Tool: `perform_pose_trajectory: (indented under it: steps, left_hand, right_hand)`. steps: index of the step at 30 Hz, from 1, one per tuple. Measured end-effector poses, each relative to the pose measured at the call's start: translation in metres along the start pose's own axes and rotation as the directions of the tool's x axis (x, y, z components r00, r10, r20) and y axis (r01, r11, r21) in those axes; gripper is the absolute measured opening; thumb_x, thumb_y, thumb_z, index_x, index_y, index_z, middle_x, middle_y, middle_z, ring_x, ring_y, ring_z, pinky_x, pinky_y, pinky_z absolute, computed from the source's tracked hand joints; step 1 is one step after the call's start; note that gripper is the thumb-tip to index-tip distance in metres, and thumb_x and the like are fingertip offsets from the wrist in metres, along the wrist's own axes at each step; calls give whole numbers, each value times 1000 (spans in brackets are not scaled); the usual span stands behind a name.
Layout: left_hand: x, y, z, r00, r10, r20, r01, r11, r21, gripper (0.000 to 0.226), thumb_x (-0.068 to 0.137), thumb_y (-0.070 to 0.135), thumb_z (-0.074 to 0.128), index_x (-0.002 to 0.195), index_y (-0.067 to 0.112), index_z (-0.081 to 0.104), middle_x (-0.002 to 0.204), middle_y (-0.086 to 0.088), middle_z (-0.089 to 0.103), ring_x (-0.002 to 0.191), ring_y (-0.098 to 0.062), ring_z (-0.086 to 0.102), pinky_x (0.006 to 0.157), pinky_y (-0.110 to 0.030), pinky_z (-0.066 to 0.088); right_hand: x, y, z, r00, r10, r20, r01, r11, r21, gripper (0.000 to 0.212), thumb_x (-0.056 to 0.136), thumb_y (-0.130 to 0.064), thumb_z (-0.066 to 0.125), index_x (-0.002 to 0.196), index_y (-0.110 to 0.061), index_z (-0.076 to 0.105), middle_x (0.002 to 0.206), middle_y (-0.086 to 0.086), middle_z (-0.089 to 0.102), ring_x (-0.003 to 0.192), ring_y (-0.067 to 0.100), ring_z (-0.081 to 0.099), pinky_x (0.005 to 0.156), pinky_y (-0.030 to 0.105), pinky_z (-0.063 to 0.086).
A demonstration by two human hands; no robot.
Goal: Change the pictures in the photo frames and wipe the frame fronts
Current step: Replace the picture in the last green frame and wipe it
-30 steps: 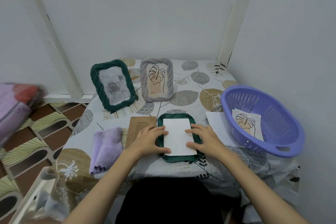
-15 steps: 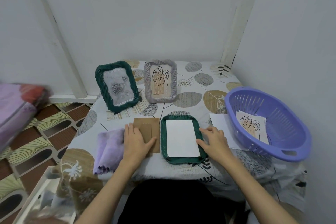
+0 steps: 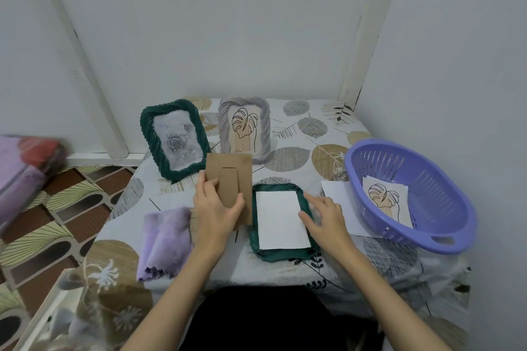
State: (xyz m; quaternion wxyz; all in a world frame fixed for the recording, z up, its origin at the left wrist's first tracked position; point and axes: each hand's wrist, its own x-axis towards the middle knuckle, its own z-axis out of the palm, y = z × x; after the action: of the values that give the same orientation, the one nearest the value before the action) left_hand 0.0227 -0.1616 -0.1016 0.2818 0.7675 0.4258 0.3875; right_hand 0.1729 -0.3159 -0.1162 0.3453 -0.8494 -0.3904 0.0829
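Observation:
A dark green frame (image 3: 296,253) lies face down near the table's front edge, with a white sheet (image 3: 281,219) resting in its back. My left hand (image 3: 216,208) grips the brown cardboard backing board (image 3: 229,174) and holds it tilted up just left of that frame. My right hand (image 3: 325,216) rests with relaxed fingers on the frame's right rim. Behind them stand a green frame (image 3: 174,137) with a rose picture and a grey frame (image 3: 245,128) with a leaf drawing. A lilac cloth (image 3: 165,242) lies folded at the left.
A purple basket (image 3: 445,225) at the right holds a leaf picture (image 3: 385,199). A white sheet (image 3: 339,202) lies partly under the basket. Walls close in behind and to the right. Folded bedding (image 3: 22,168) sits on the patterned floor at left.
My left hand has gone from pressing the white sheet to the cardboard backing board and lifted it off the table. My right hand slid to the frame's right rim.

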Motion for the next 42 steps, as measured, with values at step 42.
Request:
perform_pose_trajectory:
  steps: [42]
  left_hand:
    - [-10,-12,18,790,94,606,-49,995,-91,69,60,20,85,123,17,57,138,2,43,131,-14,32,108,-24,21]
  right_hand:
    - [8,3,1,986,99,137,-138,941,310,62,74,-2,72,131,-7,48,84,4,55,58,9,46,59,6,45]
